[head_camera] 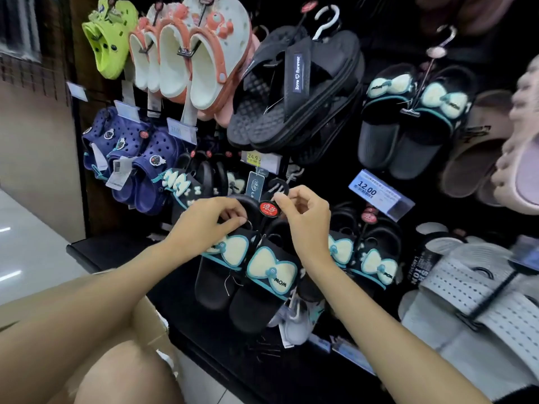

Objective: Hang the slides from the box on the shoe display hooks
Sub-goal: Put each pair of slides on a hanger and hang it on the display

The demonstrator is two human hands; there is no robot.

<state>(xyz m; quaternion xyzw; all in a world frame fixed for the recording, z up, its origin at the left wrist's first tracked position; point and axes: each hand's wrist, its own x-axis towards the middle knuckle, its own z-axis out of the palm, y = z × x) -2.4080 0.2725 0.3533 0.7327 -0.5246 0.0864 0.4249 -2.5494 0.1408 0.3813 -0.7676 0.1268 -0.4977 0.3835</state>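
A pair of black slides (250,287) with cream bows and teal trim hangs heel-up in front of the black display wall (323,176). My left hand (210,223) grips the heel of the left slide. My right hand (303,217) pinches the top of the pair's hanger by its round red tag (269,209). The display hook behind the hanger is hidden by my fingers. A matching pair (367,258) hangs just to the right. The cardboard box (151,328) sits low at my left, its inside hidden.
Green, white-and-orange and navy clogs (186,62) hang at upper left, black sandals (291,91) and another bow pair (414,118) above. A price tag reading 12.00 (379,193) juts out at right. Grey perforated slides (481,301) hang lower right. A black base shelf (116,252) runs below.
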